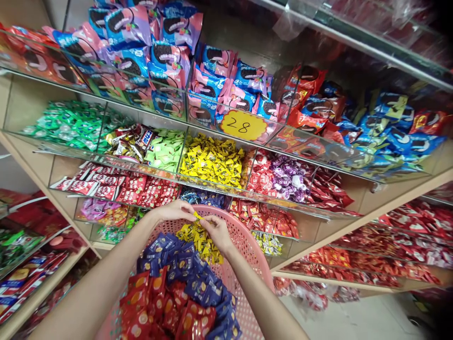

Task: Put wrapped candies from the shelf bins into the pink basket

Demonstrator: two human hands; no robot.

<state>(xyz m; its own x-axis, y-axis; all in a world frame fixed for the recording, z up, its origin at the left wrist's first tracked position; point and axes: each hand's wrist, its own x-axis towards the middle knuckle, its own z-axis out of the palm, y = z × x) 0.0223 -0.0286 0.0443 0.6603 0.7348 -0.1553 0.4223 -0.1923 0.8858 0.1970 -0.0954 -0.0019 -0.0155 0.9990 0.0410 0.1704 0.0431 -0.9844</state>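
Note:
My left hand [178,210] and my right hand [217,231] meet over the far side of a pink perforated plastic basket [249,243]. Between their fingertips they pinch a small yellow wrapped candy [197,216]. Just below lies a pile of similar yellow candies [208,248] inside the basket. Dark blue packets [163,252] fill its middle and right side, and red packets [136,295] with orange round prints lie at the near left. My forearms reach in from both sides of the basket.
Directly ahead, a tiered shelf has clear dividers [184,146] and compartments of wrapped sweets, including yellow candies [212,160] and green ones [67,125]. A yellow "28" sign [244,125] hangs on the upper tier's front. More shelving flanks it; pale floor [339,316] shows lower right.

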